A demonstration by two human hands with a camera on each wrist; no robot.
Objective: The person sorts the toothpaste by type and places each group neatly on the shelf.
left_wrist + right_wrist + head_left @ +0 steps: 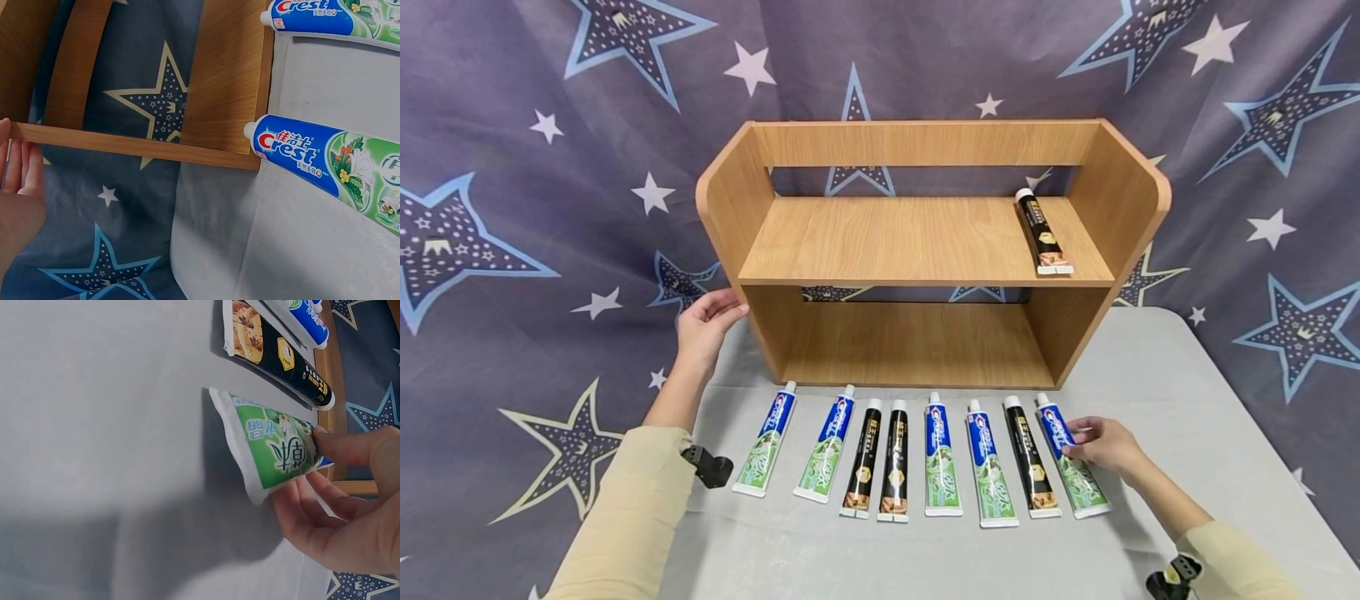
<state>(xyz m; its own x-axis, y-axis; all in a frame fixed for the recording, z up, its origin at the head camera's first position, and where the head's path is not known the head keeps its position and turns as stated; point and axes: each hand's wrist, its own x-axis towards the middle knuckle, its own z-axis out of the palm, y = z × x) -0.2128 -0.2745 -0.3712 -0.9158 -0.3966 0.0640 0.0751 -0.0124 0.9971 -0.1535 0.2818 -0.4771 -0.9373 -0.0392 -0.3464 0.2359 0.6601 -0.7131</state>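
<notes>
Right hand (1103, 443): fingers clamped on the rightmost Crest tube (1081, 482), thumb on one side, the other fingers opposite, gripping around mid-body. Tube is at the right end of the row, in front of the shelf unit (1123, 196), cap toward it. Can't tell if the crimped end is off the table (1157, 362).

Left hand (706, 329): at the unit's left side panel (730, 196). Fingers fairly straight and close together, resting at the outer face, thumb at the front edge.

Rest of the row, left to right, all lying flat, caps toward the unit: two Crest tubes (826, 446), two black tubes (894, 462) just beside each other, two more Crest tubes (942, 458), one black tube (1032, 458) next to the gripped one.

One more black tube (1041, 229) lies on the upper shelf (895, 242), right end, cap toward the back. Star-print fabric (925, 42) hangs behind the unit. Black device (707, 467) on the left wrist, another (1172, 577) on the right.
</notes>
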